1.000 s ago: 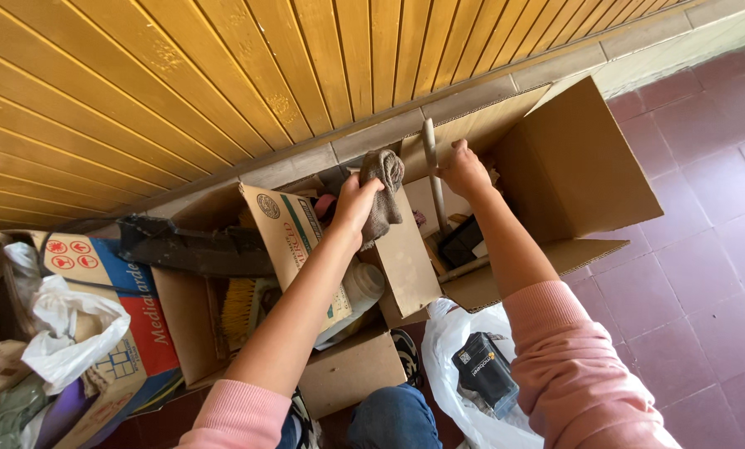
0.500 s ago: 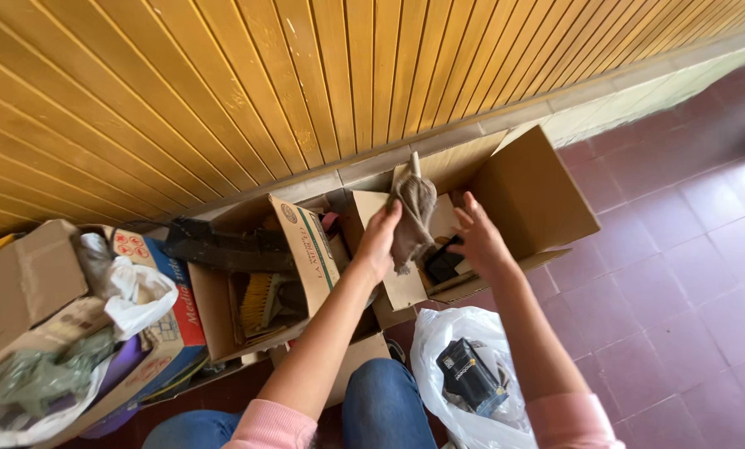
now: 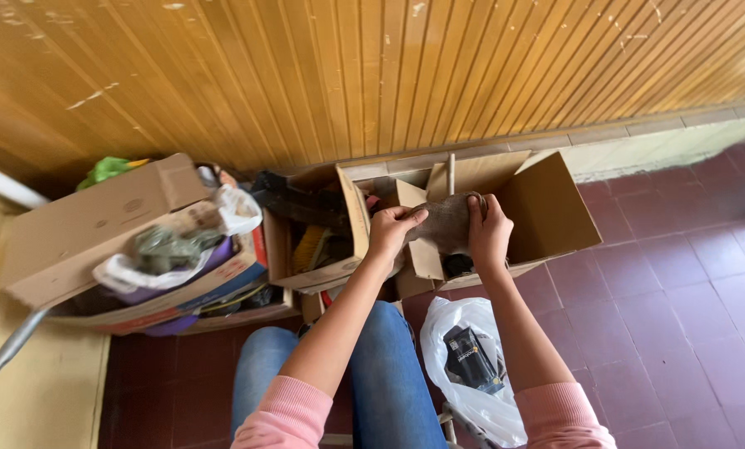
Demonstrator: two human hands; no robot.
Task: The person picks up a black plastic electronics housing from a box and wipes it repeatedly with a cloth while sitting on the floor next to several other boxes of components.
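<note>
At frame centre, my left hand (image 3: 391, 229) and right hand (image 3: 489, 230) both grip a grey-brown crumpled cloth (image 3: 449, 223), held above the open brown cardboard box (image 3: 547, 204).

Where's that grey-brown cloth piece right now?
In the head view, the cloth is held between the left hand and right hand, over the open cardboard box by the wooden wall.

place: a home storage corner | signs: wooden wall (image 3: 372, 75) standing behind, red tiled floor (image 3: 680, 291) lying below, cardboard boxes (image 3: 98, 233) sitting full of odds and ends
</note>
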